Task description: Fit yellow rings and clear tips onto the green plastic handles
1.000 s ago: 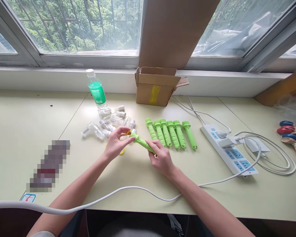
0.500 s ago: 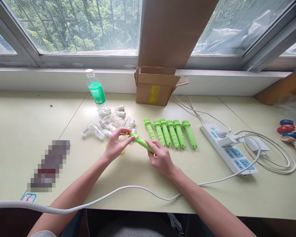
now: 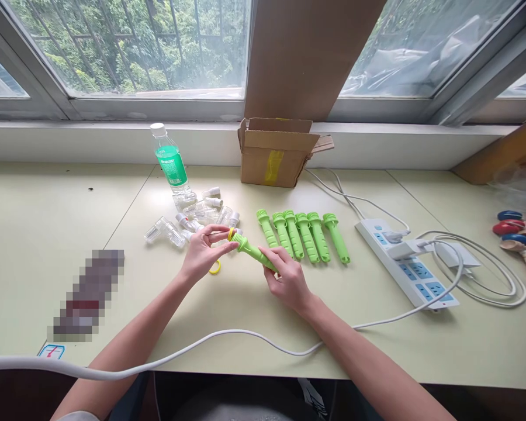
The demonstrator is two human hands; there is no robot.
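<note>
My right hand (image 3: 287, 278) is closed round the lower part of a green ribbed plastic tube (image 3: 251, 250), its threaded end tilted up to the left. My left hand (image 3: 206, 251) pinches a small yellow ring (image 3: 232, 234) at that threaded end; whether the ring is around it or only touching, I cannot tell. Another yellow ring (image 3: 215, 268) lies on the table just below my left hand. Behind that hand is a loose pile of clear plastic pieces (image 3: 165, 232) and white-capped parts (image 3: 213, 202). Several similar green tubes (image 3: 307, 237) lie in a row right of centre.
A water bottle (image 3: 172, 164) with a green label stands behind the clear pieces. At the back sits an open cardboard box (image 3: 267, 158). A white power strip (image 3: 405, 266) with plugs lies on the right, and its cable (image 3: 236, 332) crosses the table before me, over my forearms.
The yellow ring in my left fingers now shows at the tube's threaded end. My left hand has shifted slightly left, uncovering more of the ring on the table. The right hand keeps its hold.
</note>
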